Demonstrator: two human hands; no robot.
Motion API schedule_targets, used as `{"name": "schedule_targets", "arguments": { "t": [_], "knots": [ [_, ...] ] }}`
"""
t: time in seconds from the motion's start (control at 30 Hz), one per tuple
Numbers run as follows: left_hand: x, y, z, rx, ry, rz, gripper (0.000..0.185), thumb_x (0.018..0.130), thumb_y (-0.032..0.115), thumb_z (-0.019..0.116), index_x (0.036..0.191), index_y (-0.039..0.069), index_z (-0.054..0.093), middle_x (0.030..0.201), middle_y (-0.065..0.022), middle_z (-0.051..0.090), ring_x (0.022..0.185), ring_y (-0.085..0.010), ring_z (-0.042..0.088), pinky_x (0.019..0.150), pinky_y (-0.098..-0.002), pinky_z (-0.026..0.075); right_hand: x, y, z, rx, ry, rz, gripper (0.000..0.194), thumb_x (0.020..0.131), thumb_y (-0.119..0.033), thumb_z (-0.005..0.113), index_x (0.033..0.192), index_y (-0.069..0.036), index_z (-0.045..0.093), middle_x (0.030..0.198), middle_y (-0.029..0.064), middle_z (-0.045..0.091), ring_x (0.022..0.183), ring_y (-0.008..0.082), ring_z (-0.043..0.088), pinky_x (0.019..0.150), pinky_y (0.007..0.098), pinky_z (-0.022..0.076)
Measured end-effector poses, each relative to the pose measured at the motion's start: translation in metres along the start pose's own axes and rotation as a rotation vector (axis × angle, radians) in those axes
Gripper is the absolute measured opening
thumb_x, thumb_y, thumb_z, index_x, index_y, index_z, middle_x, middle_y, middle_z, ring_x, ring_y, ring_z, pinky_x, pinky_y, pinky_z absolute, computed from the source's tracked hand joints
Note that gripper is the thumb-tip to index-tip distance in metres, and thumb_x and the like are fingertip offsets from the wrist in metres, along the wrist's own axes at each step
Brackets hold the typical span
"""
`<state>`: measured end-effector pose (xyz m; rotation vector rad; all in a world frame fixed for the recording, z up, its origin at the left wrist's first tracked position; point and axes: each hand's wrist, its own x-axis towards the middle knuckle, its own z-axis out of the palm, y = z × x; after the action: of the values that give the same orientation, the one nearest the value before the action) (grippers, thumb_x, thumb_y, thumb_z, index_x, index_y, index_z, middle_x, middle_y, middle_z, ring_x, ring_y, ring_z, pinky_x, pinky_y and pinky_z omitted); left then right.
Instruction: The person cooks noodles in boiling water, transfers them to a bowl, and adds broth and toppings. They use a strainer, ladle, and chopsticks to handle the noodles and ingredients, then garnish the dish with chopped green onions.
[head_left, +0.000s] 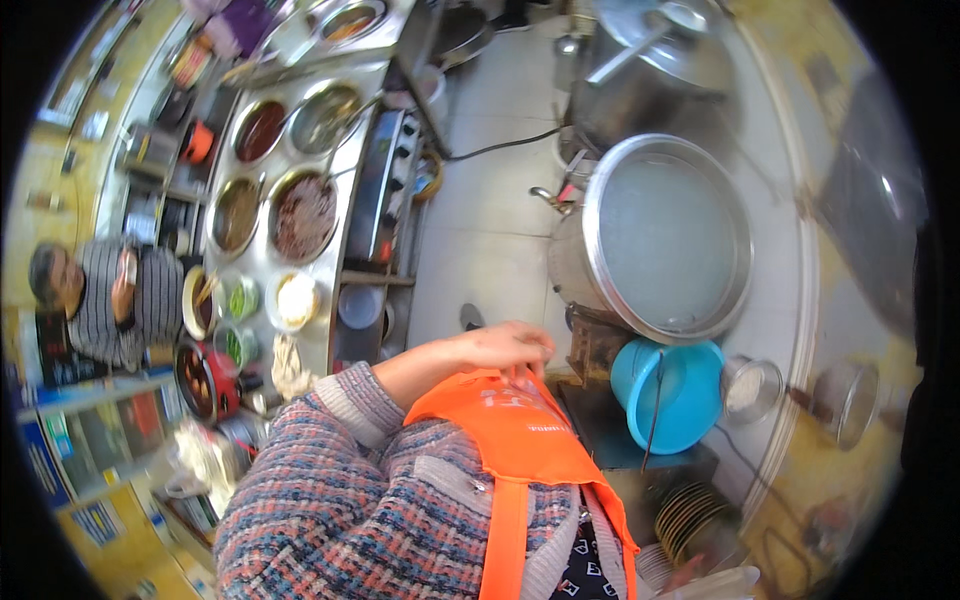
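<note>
My left hand (507, 349) hovers over the upper edge of my orange apron (525, 442), fingers loosely bent and slightly apart. Nothing shows in it, and whether the fingertips touch the cloth cannot be told. At the lower right, a blurred pinkish shape (687, 571) beside a stack of dark-rimmed plates (694, 517) may be part of my right hand; its grip is unclear. Ahead on the right stands a large metal pot (592, 247) of cloudy liquid (667, 232). Below it sits a blue plastic bucket (679, 405) with its handle across the opening.
On the left, a steel counter (330, 289) holds round pans of sauces (304, 214), chopped greens (241, 296) and a red cooker (210, 382). A person (127, 292) is beyond it. A black cable (510, 150) crosses the tiled floor (480, 195). The pot's tap (551, 199) juts into the aisle.
</note>
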<state>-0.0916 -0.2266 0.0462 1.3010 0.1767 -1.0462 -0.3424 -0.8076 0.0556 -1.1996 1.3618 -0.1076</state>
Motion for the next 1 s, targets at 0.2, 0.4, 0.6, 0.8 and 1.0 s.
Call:
{"name": "schedule_targets", "arguments": {
  "t": [0.2, 0.4, 0.6, 0.8, 1.0],
  "knots": [
    [-0.087, -0.14, -0.054, -0.528, 0.654, -0.049, 0.034, 0.095, 0.025, 0.05, 0.117, -0.001, 0.052, 0.096, -0.0124, 0.065, 0.072, -0.016, 0.062, 0.059, -0.0275, 0.05, -0.081, 0.006, 0.212, -0.25, -0.294, 0.099, 0.056, 0.093, -0.047, 0.05, 0.137, -0.012, 0.046, 0.113, 0.015, 0.058, 0.089, 0.0196, 0.052, 0.077, 0.031, 0.0427],
    [-0.142, -0.253, -0.094, -1.142, 1.165, 0.258, 0.036, 0.095, 0.024, 0.049, 0.121, -0.002, 0.044, 0.104, -0.0161, 0.062, 0.085, -0.0225, 0.062, 0.073, -0.033, 0.051, -0.19, 0.09, 0.527, -0.666, -1.313, -0.321, 0.037, 0.093, -0.014, 0.055, 0.128, -0.001, 0.052, 0.102, 0.0141, 0.065, 0.071, 0.0173, 0.064, 0.054, 0.0258, 0.0503],
    [-0.161, -0.297, -0.125, -1.399, 1.428, 0.454, 0.035, 0.091, 0.028, 0.053, 0.115, 0.003, 0.05, 0.114, -0.014, 0.057, 0.098, -0.0243, 0.06, 0.081, -0.0368, 0.049, -0.352, 0.198, 0.76, -0.922, -1.796, -1.795, 0.047, 0.082, -0.014, 0.065, 0.126, -0.002, 0.051, 0.122, 0.0234, 0.05, 0.117, 0.0391, 0.048, 0.097, 0.0444, 0.0425],
    [-0.16, -0.292, -0.136, -1.436, 1.6, 0.48, 0.022, 0.091, 0.022, 0.052, 0.104, 0.004, 0.052, 0.105, -0.0084, 0.056, 0.099, -0.024, 0.06, 0.082, -0.0359, 0.048, -0.444, 0.269, 0.929, -1.695, -1.582, -2.373, 0.037, 0.081, -0.018, 0.063, 0.114, 0.0, 0.061, 0.104, 0.0206, 0.063, 0.1, 0.0359, 0.06, 0.084, 0.0454, 0.0498],
    [-0.148, -0.267, -0.148, -1.578, 1.756, 0.427, 0.019, 0.095, 0.018, 0.047, 0.104, 0.002, 0.051, 0.111, -0.011, 0.058, 0.105, -0.0248, 0.06, 0.085, -0.0355, 0.049, -0.447, 0.289, 0.969, -2.212, -2.163, -0.369, 0.053, 0.081, -0.004, 0.052, 0.133, 0.005, 0.046, 0.08, 0.0134, 0.069, 0.039, 0.0113, 0.047, 0.042, 0.0272, 0.0467]
  ]
}}
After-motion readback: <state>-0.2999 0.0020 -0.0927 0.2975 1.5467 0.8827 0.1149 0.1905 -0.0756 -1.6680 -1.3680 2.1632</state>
